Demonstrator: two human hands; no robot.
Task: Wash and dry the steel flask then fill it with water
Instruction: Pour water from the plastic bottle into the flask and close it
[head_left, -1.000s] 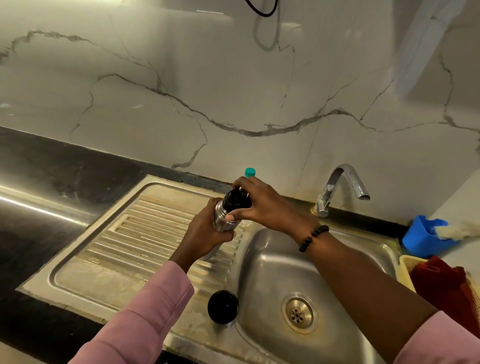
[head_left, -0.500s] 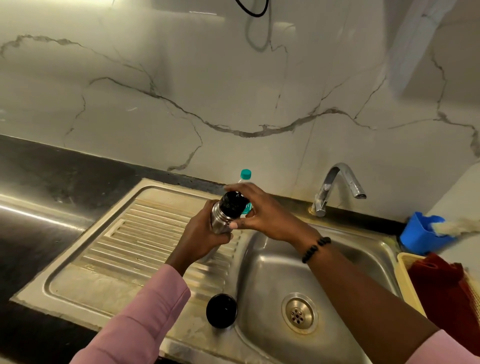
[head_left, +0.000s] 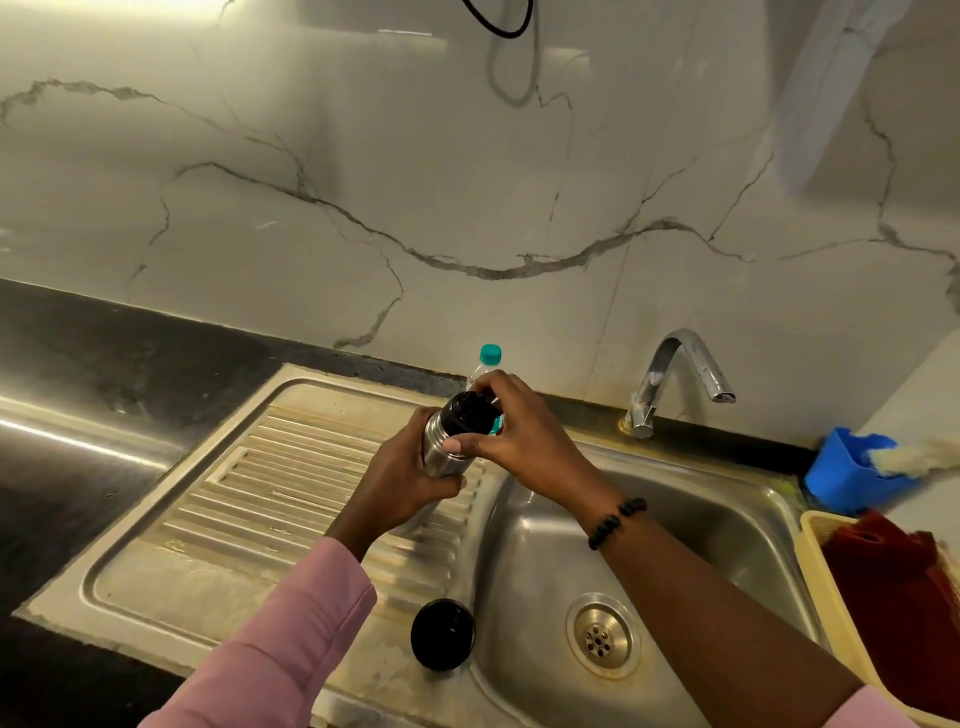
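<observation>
Right now I see the steel flask (head_left: 441, 451) held tilted above the ribbed draining board (head_left: 291, 493), just left of the sink basin (head_left: 691, 525). My left hand (head_left: 402, 480) is wrapped round the flask's steel body from below, fingers curled on it. My right hand (head_left: 511, 428) comes over from the right and grips the black stopper (head_left: 470, 413) at the flask's mouth, with the thumb resting on the steel just under it. The two hands are close together, both clamped on the one flask. A beaded black bracelet (head_left: 615, 522) sits on the right wrist, and a pink sleeve (head_left: 275, 649) covers the left forearm.

Below the hands, a black cap (head_left: 441, 634) stands on the steel rim between the draining board and the basin, well apart from the flask. Behind the flask, a clear plastic bottle with a teal cap (head_left: 490, 354) stands near the wall, mostly hidden by my right hand. The tap (head_left: 675, 379) curves over the back of the basin, and I see no water running. The drain (head_left: 601, 635) is in the basin floor. At the far right a blue holder (head_left: 847, 475) sits on the dark surface (head_left: 78, 374), with a yellow basket (head_left: 826, 582) holding a red cloth (head_left: 898, 587) in front of it.
</observation>
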